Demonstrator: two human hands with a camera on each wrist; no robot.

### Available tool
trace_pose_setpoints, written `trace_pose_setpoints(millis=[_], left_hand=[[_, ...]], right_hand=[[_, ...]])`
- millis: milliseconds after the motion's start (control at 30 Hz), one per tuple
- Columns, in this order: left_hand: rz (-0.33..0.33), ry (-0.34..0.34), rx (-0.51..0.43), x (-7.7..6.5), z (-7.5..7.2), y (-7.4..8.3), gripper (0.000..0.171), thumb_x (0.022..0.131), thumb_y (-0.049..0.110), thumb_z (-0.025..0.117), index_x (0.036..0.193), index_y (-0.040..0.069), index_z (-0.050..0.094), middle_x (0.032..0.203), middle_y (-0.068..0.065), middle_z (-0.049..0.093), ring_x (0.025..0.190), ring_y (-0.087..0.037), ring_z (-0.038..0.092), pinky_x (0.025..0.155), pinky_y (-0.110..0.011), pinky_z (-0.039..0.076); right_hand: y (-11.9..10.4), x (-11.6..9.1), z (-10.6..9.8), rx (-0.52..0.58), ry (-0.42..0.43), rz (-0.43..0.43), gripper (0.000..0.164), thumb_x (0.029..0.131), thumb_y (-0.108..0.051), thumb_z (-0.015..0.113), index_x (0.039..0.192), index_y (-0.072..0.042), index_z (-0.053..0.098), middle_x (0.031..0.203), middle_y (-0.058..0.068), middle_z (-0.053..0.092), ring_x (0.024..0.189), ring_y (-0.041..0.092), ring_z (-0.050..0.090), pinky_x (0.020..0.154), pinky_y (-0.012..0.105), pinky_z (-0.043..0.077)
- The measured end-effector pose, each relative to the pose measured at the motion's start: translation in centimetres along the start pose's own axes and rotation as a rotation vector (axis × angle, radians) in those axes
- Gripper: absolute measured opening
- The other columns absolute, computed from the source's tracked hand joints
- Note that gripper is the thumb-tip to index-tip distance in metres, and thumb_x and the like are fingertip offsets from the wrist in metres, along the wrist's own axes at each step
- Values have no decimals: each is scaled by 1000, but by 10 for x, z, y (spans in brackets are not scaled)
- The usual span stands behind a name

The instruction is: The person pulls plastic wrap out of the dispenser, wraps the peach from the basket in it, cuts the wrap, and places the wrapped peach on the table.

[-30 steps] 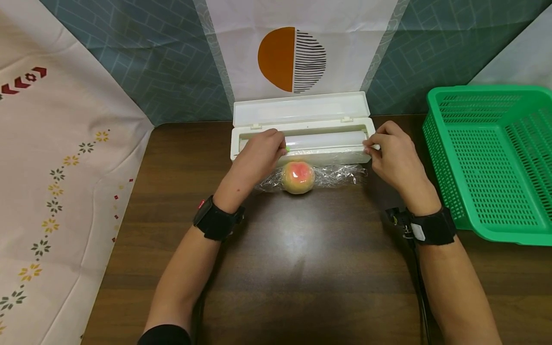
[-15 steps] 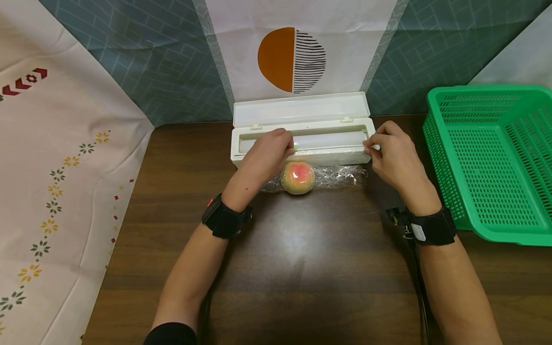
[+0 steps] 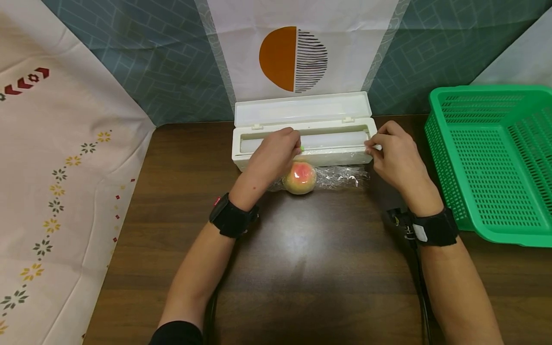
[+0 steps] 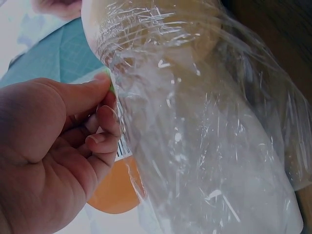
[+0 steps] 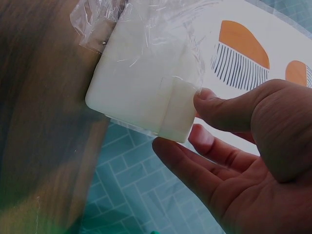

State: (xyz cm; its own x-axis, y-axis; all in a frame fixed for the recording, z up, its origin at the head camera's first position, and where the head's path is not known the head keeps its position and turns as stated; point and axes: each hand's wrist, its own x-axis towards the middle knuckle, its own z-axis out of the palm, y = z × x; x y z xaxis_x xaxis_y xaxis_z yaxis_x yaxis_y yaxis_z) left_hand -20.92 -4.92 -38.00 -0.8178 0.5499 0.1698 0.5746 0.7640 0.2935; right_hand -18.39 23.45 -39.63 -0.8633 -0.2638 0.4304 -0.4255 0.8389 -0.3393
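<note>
A white cling film dispenser point(image 3: 336, 159) stands at the table's back with its lid point(image 3: 302, 110) raised and a film roll point(image 3: 332, 140) inside. Along its front rim, my left hand point(image 3: 277, 152) pinches a small green slider cutter point(image 4: 111, 87) between thumb and fingers. My right hand point(image 3: 397, 155) holds the dispenser's right end, thumb on top and fingers at the corner point(image 5: 229, 141). Cling film point(image 3: 340, 176) hangs over the front and lies crumpled on the table. A pink-and-yellow peach point(image 3: 300, 178) sits on or in that film, just before the dispenser; my left forearm hides the film's left part.
A green plastic basket point(image 3: 474, 235) stands on the right, close to my right wrist. Behind the dispenser hangs a patterned cloth point(image 3: 181, 62), and a white flowered cloth point(image 3: 86, 191) borders the left side. The brown wooden table point(image 3: 302, 278) stretches between my forearms.
My left hand has slid rightward along the dispenser's front rim, taking the green slider cutter with it. My right hand keeps its hold on the right end. The peach stays nearly in place.
</note>
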Motion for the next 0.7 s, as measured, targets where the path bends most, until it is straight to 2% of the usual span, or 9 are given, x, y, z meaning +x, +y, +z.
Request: trace_pose_setpoints(millis=[467,700], left_hand=[[-12,-35,18,5,1,7,9,98,16,58,97,8,62,91,0,53,84,-15,53,78,-28,46],[11,-12,13,6,2,9,8,97,15,59,96,8,62,90,0,53,82,-15,53,77,-28,46]], right_hand=[[0,0,-1,0,-6,3,11,85,-1,70,93,5,74,92,16,52,78,29,52,72,47,47],[1,1,0,3,1,-8,10,84,-1,70,91,5,73,92,16,52,78,29,52,73,47,46]])
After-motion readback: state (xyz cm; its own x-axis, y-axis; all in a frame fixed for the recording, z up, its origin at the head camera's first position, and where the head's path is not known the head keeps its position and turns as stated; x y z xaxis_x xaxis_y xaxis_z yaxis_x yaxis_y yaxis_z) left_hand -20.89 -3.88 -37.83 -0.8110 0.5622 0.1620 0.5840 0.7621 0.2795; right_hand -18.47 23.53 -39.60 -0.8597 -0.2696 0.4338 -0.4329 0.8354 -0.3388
